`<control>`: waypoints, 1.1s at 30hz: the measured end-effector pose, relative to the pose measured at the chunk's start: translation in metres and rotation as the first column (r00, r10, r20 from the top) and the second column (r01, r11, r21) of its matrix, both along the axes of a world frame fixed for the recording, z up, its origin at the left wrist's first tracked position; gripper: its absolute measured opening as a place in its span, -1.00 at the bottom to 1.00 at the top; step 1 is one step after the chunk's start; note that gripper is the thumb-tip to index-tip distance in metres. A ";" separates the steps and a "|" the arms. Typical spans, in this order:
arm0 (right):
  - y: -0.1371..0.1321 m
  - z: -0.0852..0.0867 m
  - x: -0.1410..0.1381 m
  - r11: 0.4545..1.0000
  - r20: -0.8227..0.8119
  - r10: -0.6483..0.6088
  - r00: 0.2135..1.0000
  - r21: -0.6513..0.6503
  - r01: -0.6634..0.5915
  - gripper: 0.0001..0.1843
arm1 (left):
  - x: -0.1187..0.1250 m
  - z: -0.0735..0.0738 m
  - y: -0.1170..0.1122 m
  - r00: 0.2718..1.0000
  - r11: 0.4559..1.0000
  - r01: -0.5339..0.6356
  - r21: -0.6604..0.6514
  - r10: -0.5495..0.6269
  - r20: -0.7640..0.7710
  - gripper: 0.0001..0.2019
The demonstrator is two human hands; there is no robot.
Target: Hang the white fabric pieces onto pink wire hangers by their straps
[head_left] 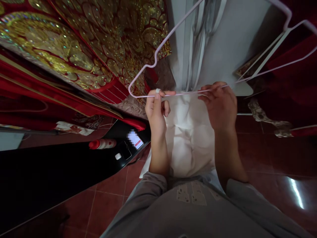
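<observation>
A thin pink clothes hanger [163, 41] spans the upper middle of the head view, its long bottom bar running across in front of me. My left hand [157, 105] pinches that bar near its left corner between thumb and index finger; a white band circles one finger. Further right, my right hand [220, 102] has its fingers closed on the same bar. A white strap [268, 56] runs from the hanger's right shoulder notch down to the bar. Beneath both hands lies creased white cloth [188, 142]; whether it joins the hanger I cannot tell.
Red garments with gold sequins [119, 36] hang close on the left. A black tabletop [61, 168] carries a red-capped bottle [102, 143], a lit phone [135, 139], a dark phone [123, 150] and a small white case [118, 156]. Dark red cloth [289, 76] hangs right.
</observation>
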State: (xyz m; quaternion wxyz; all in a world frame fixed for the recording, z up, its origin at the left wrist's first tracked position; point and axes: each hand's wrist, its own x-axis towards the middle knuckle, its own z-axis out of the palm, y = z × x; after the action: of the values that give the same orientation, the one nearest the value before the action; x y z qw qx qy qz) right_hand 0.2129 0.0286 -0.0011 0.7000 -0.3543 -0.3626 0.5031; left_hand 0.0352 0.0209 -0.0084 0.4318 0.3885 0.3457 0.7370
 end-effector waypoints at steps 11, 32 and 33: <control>0.003 0.007 0.050 0.802 0.134 -0.597 0.791 0.093 0.590 -0.85 | 0.001 0.004 0.003 1.000 0.998 -0.022 0.054 0.022 -0.005 -0.61; 0.007 0.001 0.042 0.894 0.178 -0.442 0.879 0.169 0.415 -0.90 | 0.005 -0.002 0.004 0.997 0.998 -0.056 0.007 0.057 -0.051 -0.59; 0.005 0.002 0.042 0.890 0.186 -0.452 0.873 0.169 0.424 -0.90 | 0.005 -0.002 0.004 0.997 0.998 -0.057 0.016 0.057 -0.046 -0.59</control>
State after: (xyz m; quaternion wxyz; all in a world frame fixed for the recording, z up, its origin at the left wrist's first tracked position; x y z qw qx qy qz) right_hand 0.2545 0.0335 0.0004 0.7718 -0.4368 -0.3782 0.2656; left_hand 0.0399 0.0251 -0.0107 0.3996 0.3987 0.3610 0.7423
